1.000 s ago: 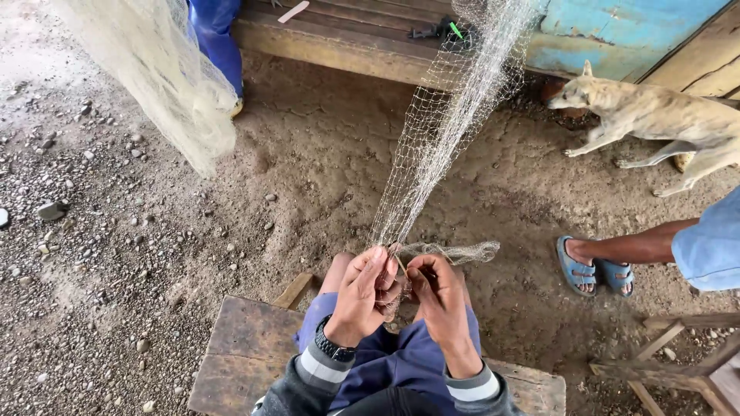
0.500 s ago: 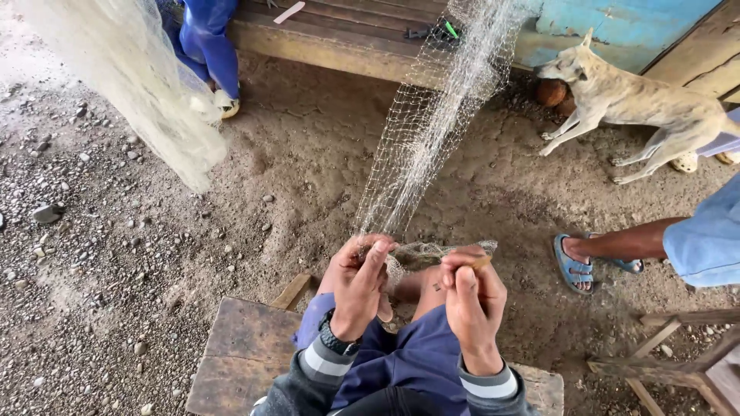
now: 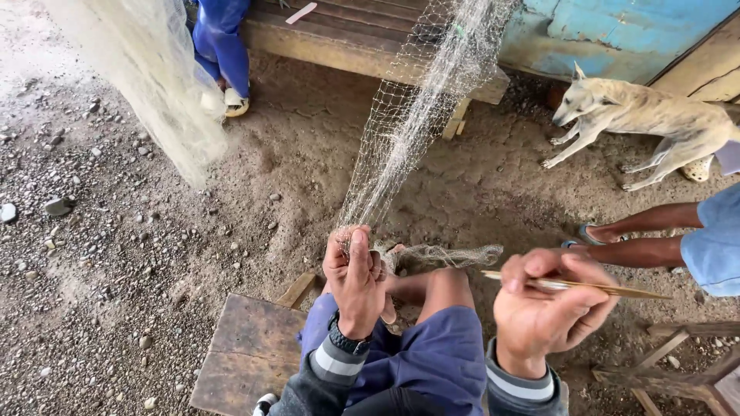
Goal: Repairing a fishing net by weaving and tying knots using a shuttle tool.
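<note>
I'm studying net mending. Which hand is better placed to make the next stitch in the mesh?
Probably the right hand: it holds the thin netting needle, free to move. The left hand is closed on the net, keeping it taut.

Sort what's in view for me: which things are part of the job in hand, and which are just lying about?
In hand:
- fishing net, pinched at its lower end by the left hand
- thin wooden netting needle, held in the right hand

Just about:
- dog
- wooden bench
- hanging pale net
- grey stone
- low wooden seat
</note>
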